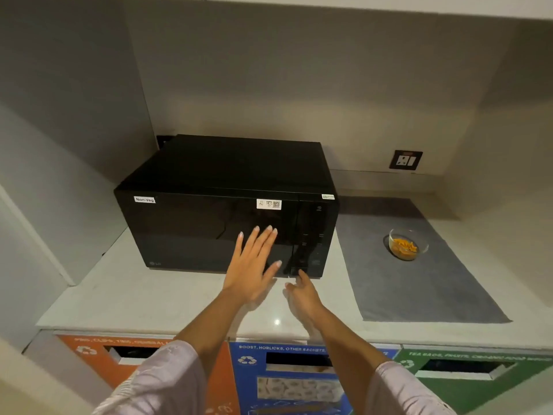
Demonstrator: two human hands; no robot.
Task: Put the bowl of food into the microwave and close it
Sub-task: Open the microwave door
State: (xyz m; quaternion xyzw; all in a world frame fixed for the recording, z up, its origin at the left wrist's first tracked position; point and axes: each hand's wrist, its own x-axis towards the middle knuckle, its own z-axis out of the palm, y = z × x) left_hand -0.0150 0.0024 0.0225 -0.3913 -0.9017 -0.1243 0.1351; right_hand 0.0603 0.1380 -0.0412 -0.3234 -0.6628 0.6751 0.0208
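Glass bowl of orange food (407,244) sits on the grey mat (419,289) on the pale countertop (149,298), apart from the closed black microwave (209,181) on its right side. The left hand (254,265) is spread flat with straight fingers over the microwave's front, holding nothing. The right hand (300,293) is loose-fingered and empty, and reaches to the lower right corner of the front; contact unclear

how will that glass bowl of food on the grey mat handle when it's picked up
The bowl looks like clear glass, so probably rigid, smooth and breakable. It is only partly filled, so likely light. It is open-topped, so tilting could spill the orange food.
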